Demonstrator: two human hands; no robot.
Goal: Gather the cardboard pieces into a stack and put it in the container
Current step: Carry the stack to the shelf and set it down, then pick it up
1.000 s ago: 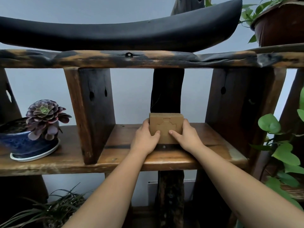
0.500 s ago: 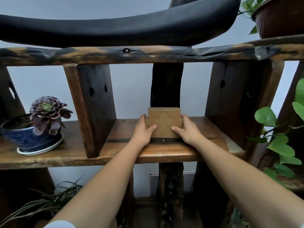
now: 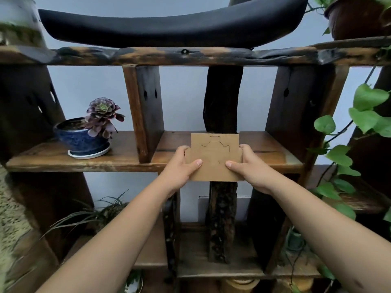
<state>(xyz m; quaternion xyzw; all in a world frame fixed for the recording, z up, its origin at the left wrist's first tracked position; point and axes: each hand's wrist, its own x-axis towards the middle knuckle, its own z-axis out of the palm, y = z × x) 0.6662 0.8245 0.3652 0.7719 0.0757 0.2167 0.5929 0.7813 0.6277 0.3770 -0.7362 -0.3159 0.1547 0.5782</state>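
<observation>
Cardboard stack [image 3: 213,157] is gathered, clamped between left hand [image 3: 182,166] and right hand [image 3: 251,166]; placement remains, no container being seen near the grip.

My left hand [image 3: 182,166] and right hand [image 3: 247,166] cover the side edges of the cardboard stack [image 3: 214,157], so I can't count its pieces; the frame's left edge is smeared, and the brown pot [image 3: 355,17] is cropped
</observation>
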